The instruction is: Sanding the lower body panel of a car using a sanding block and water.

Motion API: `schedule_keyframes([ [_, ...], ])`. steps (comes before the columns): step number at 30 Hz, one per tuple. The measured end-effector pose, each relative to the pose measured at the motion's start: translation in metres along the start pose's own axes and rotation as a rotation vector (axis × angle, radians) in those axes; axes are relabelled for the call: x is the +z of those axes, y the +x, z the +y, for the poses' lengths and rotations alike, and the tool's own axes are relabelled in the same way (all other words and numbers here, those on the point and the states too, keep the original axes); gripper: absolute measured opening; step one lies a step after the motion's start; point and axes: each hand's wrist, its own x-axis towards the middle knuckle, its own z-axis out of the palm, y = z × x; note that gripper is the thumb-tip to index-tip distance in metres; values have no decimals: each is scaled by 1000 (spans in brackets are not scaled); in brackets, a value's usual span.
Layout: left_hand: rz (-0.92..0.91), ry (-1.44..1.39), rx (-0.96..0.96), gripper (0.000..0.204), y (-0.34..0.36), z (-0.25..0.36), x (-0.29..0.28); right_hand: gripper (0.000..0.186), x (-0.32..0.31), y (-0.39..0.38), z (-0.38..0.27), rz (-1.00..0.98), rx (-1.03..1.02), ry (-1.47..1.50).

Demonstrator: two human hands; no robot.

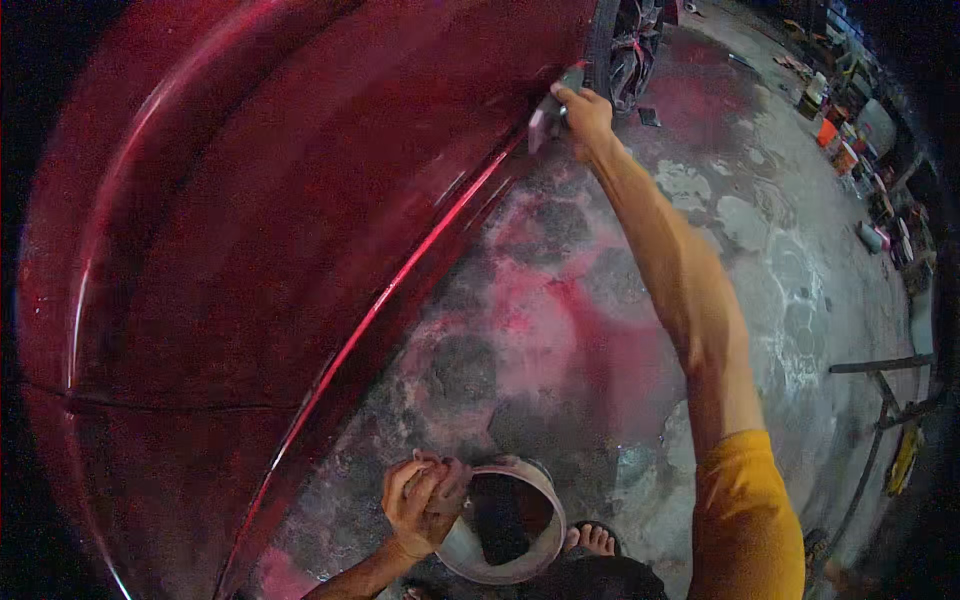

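A dark red, glossy car body panel fills the left side, with a bright highlight along its lower crease. Reaching far forward, my right hand is closed on a flat grey block, maybe a sanding block, at the panel's far lower end beside the wheel. My left hand is nearer to me, fingers wrapped round a crumpled reddish-brown rag or sponge; which of these I cannot tell. It is at the left rim of a round, pale bucket, whose inside looks dark.
A wheel stands past the panel's far end. The concrete floor has red paint stains and wet patches. My foot is right beside the bucket. Cans, an orange container and a dark metal stand line the right side.
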Motion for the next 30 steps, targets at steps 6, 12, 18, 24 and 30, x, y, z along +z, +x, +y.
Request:
schedule_keyframes([
  [6,-140,102,-94,48,1,6,-32,45,115,-159,73,226,-310,-473],
  [12,-122,50,-70,46,9,11,-21,45,65,-74,37,346,-219,-530],
  [18,-143,36,-132,44,6,11,-13,41,-2,25,47,270,-215,-377],
  [24,-142,92,-73,45,8,2,-17,46,59,-123,152,233,-431,-453],
  [30,-158,162,-52,42,21,17,-28,23,41,4,56,193,-358,-142],
])
